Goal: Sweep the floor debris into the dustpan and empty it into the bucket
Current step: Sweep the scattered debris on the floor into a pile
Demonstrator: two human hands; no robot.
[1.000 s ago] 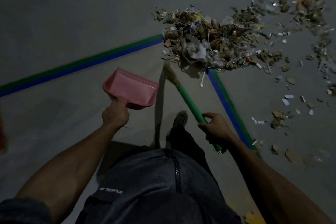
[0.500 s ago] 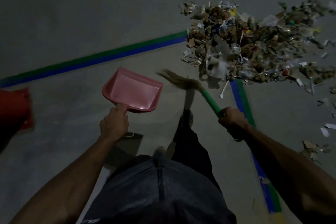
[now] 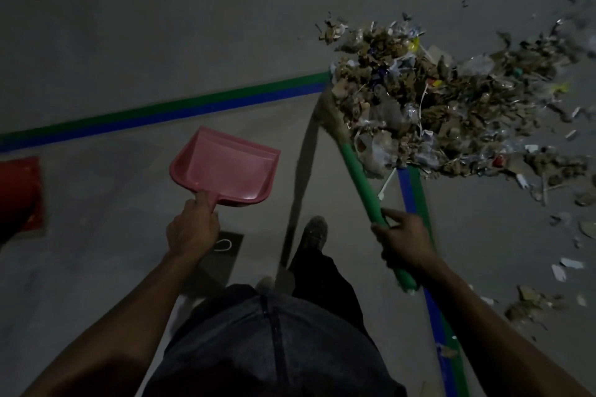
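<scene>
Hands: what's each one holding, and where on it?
Left hand grips the pink dustpan by its handle. Right hand grips the broom low on its green handle.

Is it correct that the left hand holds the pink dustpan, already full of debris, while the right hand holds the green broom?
Not quite. The head view shows the pink dustpan empty; the debris lies on the floor. The left hand holds it, and the right hand holds the green broom.

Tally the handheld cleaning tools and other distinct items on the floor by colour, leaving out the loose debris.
Pink: 1, the dustpan in the left hand
Green: 1, the broom handle in the right hand
Red: 1, the red object at the left edge
Total: 3
</scene>
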